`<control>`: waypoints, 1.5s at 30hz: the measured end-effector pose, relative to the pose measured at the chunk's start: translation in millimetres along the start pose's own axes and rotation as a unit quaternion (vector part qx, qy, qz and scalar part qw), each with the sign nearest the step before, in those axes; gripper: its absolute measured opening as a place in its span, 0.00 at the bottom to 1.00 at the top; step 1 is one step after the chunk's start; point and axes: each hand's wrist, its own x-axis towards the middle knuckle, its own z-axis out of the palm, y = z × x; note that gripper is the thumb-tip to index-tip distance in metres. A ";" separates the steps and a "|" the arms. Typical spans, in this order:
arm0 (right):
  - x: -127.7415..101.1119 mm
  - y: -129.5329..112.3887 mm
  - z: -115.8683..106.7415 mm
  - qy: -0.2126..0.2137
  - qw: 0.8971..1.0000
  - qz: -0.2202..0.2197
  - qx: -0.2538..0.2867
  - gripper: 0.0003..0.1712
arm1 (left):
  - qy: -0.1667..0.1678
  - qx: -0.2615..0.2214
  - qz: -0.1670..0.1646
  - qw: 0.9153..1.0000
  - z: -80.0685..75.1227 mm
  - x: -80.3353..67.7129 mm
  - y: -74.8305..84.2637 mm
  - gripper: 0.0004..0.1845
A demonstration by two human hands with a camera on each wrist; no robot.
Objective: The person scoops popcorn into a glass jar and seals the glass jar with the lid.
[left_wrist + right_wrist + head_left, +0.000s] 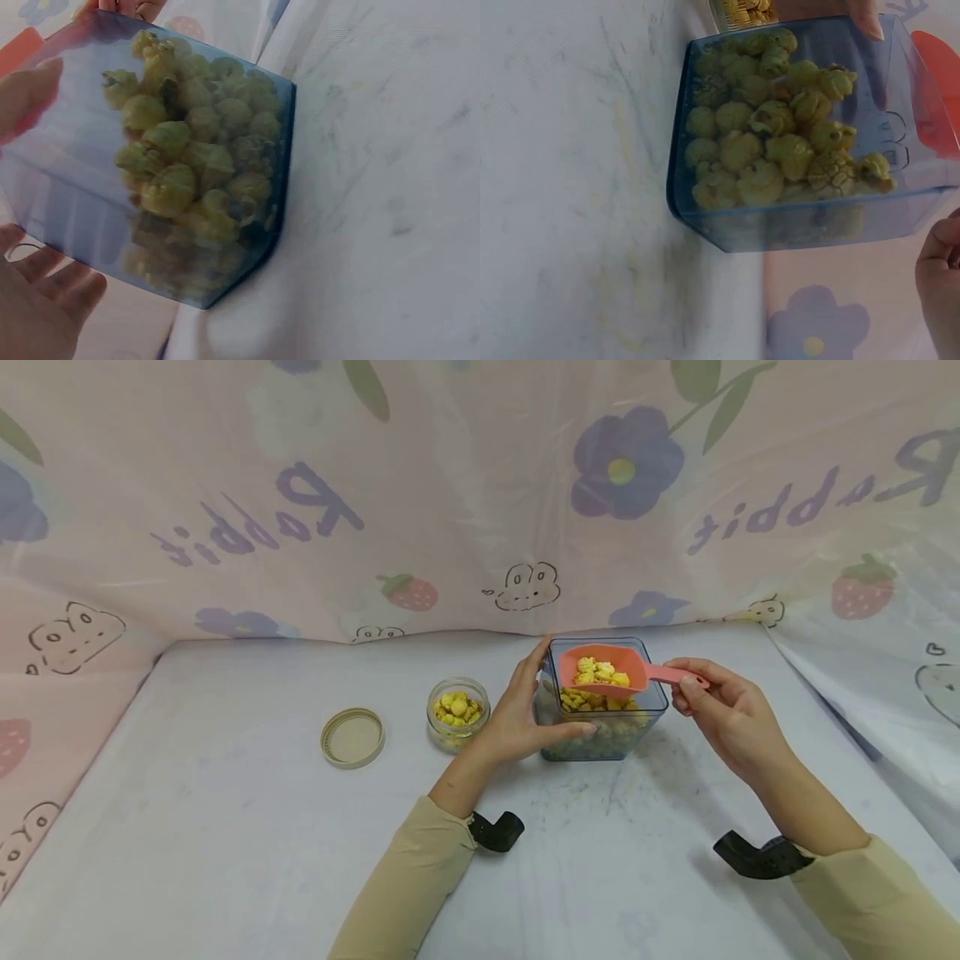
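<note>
In the head view, my right hand (729,714) pinches the handle of a coral-pink scoop (639,667) with yellow popcorn (597,673) in its bowl. The scoop is at the mouth of a bluish see-through plastic container (600,745). My left hand (512,720) holds this container from its left, thumb across the near face and the other fingers along the left side. More popcorn (176,180) fills the container's lower part in the left wrist view. A small glass jar (450,742) with popcorn in it stands just left of my left hand.
A round beige lid (352,739) lies left of the jar on the white-covered table (247,827). Behind rises a pink printed curtain (450,485), which also closes off the sides. Each wrist wears a black camera mount (497,832).
</note>
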 end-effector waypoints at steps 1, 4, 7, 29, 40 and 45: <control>0.5 -0.2 0.8 0.000 1.000 -0.002 -0.002 0.15 | 0.002 0.011 -0.008 1.000 -0.7 -1.0 1.0 0.61; 2.0 -1.1 3.1 0.003 1.000 -0.008 -0.012 0.15 | 0.003 0.038 -0.021 0.999 -2.9 -3.4 4.4 0.61; 4.1 -2.2 5.5 0.003 1.000 -0.010 -0.015 0.15 | 0.005 0.063 -0.019 0.998 -5.1 -5.2 6.5 0.61; 20.3 -13.0 24.3 -0.012 0.999 0.001 -0.035 0.14 | 0.053 0.159 0.024 0.986 -51.9 -26.5 7.1 0.51; 30.9 -15.9 35.3 -0.025 0.998 0.007 -0.063 0.13 | 0.082 0.169 0.019 0.982 -69.6 -38.9 -1.9 0.47; 34.9 -16.2 40.3 -0.023 0.997 0.010 -0.079 0.13 | 0.084 0.162 0.009 0.983 -74.9 -43.7 -4.5 0.47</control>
